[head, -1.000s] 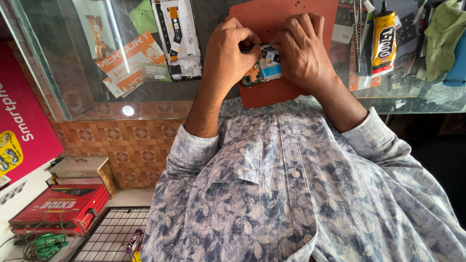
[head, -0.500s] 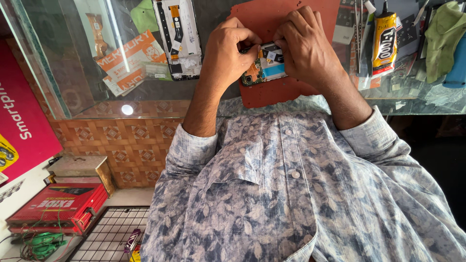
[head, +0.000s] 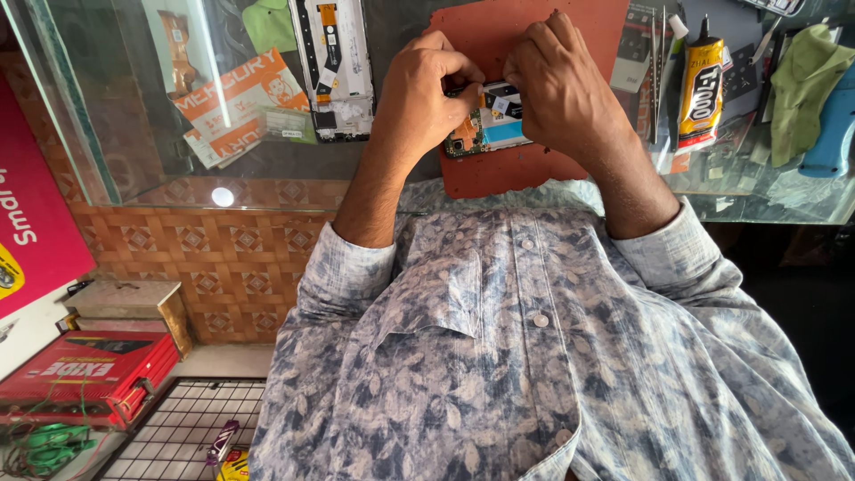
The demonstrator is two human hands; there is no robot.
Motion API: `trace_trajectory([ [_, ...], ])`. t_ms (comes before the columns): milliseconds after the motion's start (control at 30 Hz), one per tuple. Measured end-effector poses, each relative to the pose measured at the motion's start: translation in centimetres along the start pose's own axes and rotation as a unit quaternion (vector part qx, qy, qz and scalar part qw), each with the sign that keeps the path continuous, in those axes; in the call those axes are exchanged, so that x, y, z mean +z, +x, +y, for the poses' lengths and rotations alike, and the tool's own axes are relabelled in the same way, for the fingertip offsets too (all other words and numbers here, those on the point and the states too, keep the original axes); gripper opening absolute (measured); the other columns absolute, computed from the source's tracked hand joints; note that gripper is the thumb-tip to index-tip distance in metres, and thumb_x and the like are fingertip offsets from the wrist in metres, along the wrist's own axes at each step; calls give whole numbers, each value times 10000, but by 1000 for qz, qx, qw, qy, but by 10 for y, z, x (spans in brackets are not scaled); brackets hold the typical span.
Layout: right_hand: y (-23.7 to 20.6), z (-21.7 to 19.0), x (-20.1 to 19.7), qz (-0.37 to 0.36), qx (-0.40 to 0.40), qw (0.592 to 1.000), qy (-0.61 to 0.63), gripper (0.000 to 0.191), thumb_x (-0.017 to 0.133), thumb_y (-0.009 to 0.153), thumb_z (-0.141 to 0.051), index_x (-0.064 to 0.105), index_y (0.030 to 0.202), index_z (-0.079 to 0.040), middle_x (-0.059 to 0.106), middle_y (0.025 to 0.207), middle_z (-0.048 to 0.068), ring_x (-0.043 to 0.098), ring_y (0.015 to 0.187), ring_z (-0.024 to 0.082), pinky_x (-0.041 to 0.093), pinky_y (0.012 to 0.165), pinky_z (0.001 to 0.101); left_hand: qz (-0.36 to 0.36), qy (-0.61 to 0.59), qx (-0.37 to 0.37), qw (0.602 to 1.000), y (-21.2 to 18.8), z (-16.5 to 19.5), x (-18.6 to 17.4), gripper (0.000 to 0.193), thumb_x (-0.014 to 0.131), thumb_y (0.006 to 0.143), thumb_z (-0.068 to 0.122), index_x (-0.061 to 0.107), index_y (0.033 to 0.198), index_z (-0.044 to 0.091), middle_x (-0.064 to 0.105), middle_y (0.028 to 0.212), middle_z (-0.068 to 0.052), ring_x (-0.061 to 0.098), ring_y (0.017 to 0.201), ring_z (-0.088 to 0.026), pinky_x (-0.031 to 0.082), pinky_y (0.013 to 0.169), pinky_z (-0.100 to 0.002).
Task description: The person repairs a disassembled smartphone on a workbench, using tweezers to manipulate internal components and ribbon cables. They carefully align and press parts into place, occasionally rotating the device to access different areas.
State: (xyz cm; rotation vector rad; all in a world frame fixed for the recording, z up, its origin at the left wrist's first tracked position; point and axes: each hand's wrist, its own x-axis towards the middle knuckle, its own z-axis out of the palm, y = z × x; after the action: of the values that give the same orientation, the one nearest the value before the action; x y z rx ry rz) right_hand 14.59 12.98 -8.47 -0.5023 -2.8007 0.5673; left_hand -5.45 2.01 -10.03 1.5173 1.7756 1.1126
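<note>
— What are the hands doing?

— Both are curled over an opened phone (head: 488,125), its circuit board and blue parts showing. The left hand (head: 423,98) grips the phone's left end with fingers bent tight; the right hand (head: 561,85) is clenched over its right end, fingertips pressing down on the top edge. Whether either holds a small tool I cannot tell, since the fingers hide that.

— And where does the phone lie?

— On a reddish-brown work mat (head: 517,169) at the near edge of the glass tabletop (head: 134,134), close to the person's chest, in the middle of the view.

— What's around it?

— To the left, well apart from the hands, lies a white phone frame (head: 334,71) with an orange flex strip, and further left an orange-and-white packet (head: 236,102). To the right of the mat stands a yellow glue tube (head: 701,85) with a black nozzle, and beyond it a green cloth (head: 802,80). Down on the floor at far left sits a red box (head: 85,374) beside a wire grid (head: 178,428).
</note>
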Motion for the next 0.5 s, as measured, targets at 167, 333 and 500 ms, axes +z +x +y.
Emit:
trace_trajectory([
  [167,-4,-1,-6,39,-22,998,42,88,688,978,15,624,1037,4,576,1046,135,538,1037,327,476,959,461,13,17,0,1000,-2,3,2,108,862,781,25,784,853,46,644,822,-49,678,770,-174,580,682,-321],
  [333,-2,-2,-2,41,-4,999,35,92,729,1007,-28,638,1019,-21,595,1064,113,545,1021,316,456,894,448,23,66,6,998,-1,7,6,98,858,776,59,784,838,78,632,801,-16,646,832,-189,562,732,-346],
  [500,-5,4,-3,37,0,997,71,91,712,1001,-1,644,1047,-41,618,1079,84,553,1011,305,472,898,444,64,114,66,989,-7,17,8,123,873,796,135,798,893,127,650,906,14,628,904,-206,553,759,-362],
])
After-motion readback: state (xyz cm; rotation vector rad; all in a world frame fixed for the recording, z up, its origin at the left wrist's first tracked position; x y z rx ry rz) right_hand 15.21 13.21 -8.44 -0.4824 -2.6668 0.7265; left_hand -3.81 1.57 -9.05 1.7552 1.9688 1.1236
